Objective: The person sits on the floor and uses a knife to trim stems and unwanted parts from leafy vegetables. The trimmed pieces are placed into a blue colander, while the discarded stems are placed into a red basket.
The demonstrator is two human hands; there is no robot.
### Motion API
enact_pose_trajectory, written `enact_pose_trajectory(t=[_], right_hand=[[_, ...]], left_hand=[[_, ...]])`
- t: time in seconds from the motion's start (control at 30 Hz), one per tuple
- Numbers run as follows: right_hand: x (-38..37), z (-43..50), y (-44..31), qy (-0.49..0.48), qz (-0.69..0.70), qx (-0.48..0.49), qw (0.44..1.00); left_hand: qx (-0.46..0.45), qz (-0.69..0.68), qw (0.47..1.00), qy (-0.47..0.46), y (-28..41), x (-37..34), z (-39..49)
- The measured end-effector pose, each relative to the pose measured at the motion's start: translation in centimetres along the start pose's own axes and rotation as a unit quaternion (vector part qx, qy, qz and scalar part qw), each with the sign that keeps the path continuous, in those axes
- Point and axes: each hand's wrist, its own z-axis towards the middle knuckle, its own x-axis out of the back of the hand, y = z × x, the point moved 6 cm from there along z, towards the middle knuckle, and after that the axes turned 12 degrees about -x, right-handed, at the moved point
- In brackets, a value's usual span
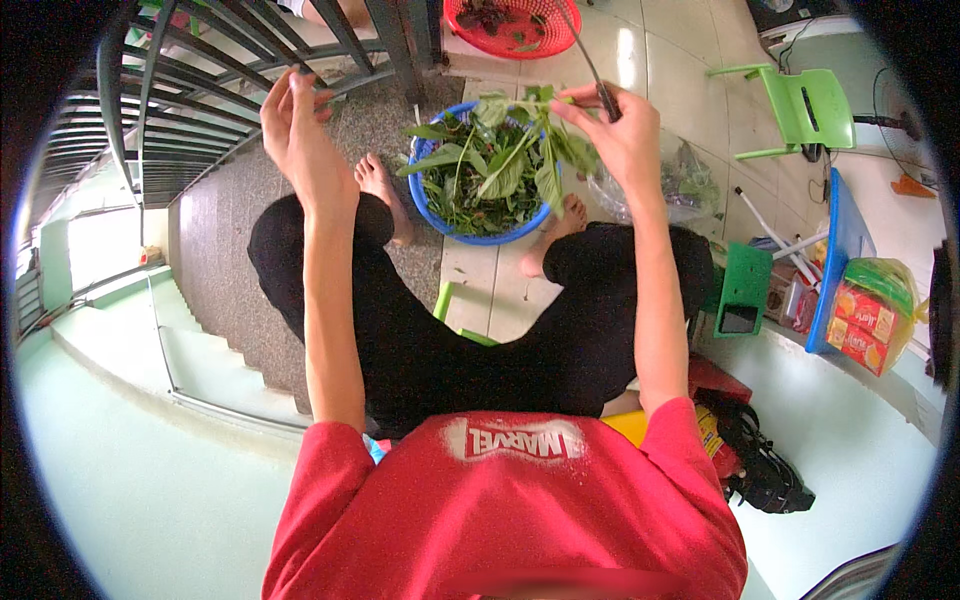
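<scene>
My left hand (306,146) is raised beside the black metal railing, fingers loosely bent and apart, with nothing visible in it. In my right hand (626,135) is a knife (592,67), its dark handle against the palm and its thin blade pointing up and away. The thumb and fingertips of the same hand pinch a leafy green stem (551,146), whose leaves droop over the right rim of a blue plastic basket (480,239). Cut or picked greens (480,180) fill that basket, which stands on the floor between my feet.
A red plastic colander (525,51) with some leaves stands farther ahead. Right of the basket lies a clear plastic bag (686,184) of greens. The railing (225,97) and descending stairs (225,300) are at left. A green chair (810,109) and blue board (830,262) stand at right.
</scene>
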Motion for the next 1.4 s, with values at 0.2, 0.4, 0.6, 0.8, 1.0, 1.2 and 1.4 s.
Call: enact_pose_trajectory(t=[0.2,0.4,0.6,0.8,1.0,1.2,1.4], right_hand=[[0.6,6.0,2.6,-0.099,-0.007,-0.049,0.994],[1.7,21.0,6.9,-0.079,0.163,-0.173,0.968],[-0.5,28.5,15.3,-0.034,0.212,-0.262,0.941],[0.0,20.5,17.7,-0.081,0.184,-0.256,0.945],[3.8,14.8,11.4,-0.133,0.2,-0.213,0.947],[4.9,6.4,4.4,-0.213,0.567,-0.146,0.782],[6.7,6.6,2.5,-0.127,0.592,-0.136,0.784]], left_hand=[[0.05,-0.02,0.998,0.008,1.3,0.7,-1.0],[0.107,-0.023,0.994,-0.012,1.5,-1.1,-2.0],[0.111,0.003,0.994,-0.009,1.1,-1.4,-1.3],[0.111,-0.023,0.993,-0.038,0.9,-1.9,-2.0],[0.098,0.011,0.994,-0.048,0.1,-1.0,-2.3],[0.039,0.09,0.993,-0.062,-2.0,2.3,-1.9],[0.101,0.203,0.971,0.083,-15.1,5.1,-5.7]])
